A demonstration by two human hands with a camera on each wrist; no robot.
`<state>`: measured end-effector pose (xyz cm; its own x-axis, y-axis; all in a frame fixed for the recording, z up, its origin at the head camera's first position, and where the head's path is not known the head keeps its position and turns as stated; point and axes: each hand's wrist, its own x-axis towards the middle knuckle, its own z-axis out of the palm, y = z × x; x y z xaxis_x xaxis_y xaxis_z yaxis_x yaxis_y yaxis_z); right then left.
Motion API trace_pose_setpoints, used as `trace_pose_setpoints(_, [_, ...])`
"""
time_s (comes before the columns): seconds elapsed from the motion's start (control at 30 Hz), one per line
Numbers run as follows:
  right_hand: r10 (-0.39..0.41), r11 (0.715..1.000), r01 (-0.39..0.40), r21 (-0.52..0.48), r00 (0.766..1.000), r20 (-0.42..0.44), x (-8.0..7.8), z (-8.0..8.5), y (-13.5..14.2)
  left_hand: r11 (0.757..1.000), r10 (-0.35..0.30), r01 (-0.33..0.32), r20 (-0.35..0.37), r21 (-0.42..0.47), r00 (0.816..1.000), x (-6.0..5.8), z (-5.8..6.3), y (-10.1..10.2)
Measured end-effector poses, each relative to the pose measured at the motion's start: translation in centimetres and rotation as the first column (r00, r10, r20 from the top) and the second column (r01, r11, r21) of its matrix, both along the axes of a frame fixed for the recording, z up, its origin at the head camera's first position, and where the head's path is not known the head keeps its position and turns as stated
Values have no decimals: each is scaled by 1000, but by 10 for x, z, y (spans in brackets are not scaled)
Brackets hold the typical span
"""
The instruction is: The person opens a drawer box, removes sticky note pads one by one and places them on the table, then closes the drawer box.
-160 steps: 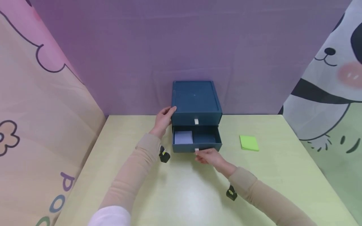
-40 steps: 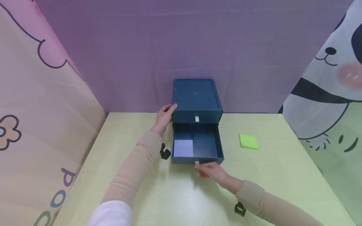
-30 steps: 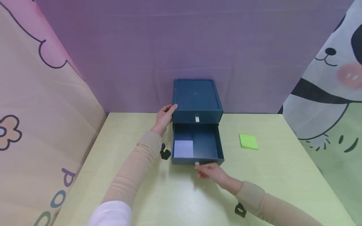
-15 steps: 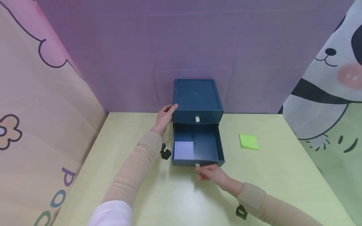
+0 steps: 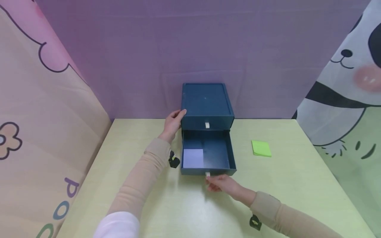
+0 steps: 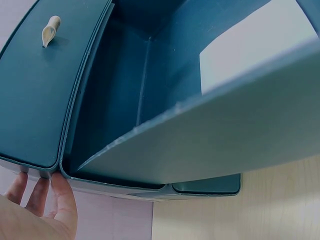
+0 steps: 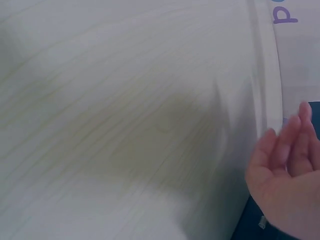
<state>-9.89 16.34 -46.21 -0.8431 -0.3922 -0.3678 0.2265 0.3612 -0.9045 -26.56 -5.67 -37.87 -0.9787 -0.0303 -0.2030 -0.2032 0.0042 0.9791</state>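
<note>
A dark blue drawer unit [image 5: 207,99] stands at the back of the table. Its lower drawer [image 5: 217,152] is pulled far out, with a stack of pale lavender paper [image 5: 193,158] at its front left. My left hand [image 5: 172,124] rests against the unit's left side, thumb at the top edge; in the left wrist view its fingers [image 6: 64,197] press the side. Just below the drawer's small white pull tab [image 5: 207,174] is my right hand [image 5: 224,185], fingertips right at the tab's lower end. The right wrist view shows these fingers loosely bent with nothing visible in them.
A bright green sticky-note pad [image 5: 261,148] lies on the table [image 5: 282,172] right of the unit. The upper drawer [image 5: 194,123], with a white tab of its own, is closed. A purple cloth backdrop [image 5: 134,66] hangs behind, and printed cloths flank both sides.
The lower drawer came out much farther toward me, carrying the lavender paper, then stopped. In the last half second my right hand slipped slightly down off the tab. The left hand stayed put.
</note>
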Motion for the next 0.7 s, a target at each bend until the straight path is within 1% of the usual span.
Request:
trace_pose_setpoints(0.1, [109, 994, -109, 10, 994, 1, 0, -2, 4, 1000, 0, 0, -3, -2, 1000, 0, 0, 0])
trace_pose_setpoints(0.2, [237, 970, -237, 58, 971, 2, -1, 1, 8, 1000, -2, 2, -4, 3, 1000, 0, -1, 0])
trace_pose_setpoints(0.23, [283, 956, -282, 84, 959, -1, -1, 4, 8, 1000, -3, 3, -4, 5, 1000, 0, -1, 0])
trace_pose_setpoints(0.3, [368, 919, -364, 155, 930, 3, -2, 12, 8, 1000, -6, 6, -2, 11, 1000, 0, 0, 0])
trace_pose_setpoints(0.4, [478, 846, -460, 270, 878, -2, -5, 31, 6, 1000, -9, 9, -1, 15, 1000, 0, 0, 0])
trace_pose_setpoints(0.47, [530, 809, -504, 303, 848, -5, -8, 45, 4, 1000, -8, 8, -1, 15, 1000, 0, 0, 0])
trace_pose_setpoints(0.53, [562, 790, -529, 310, 827, -21, -13, 59, 3, 1000, -6, 6, -6, 15, 1000, 0, 0, 0])
trace_pose_setpoints(0.7, [607, 770, -559, 308, 791, -80, -26, 87, 3, 1000, 1, 0, -8, 21, 1000, 1, 0, 0])
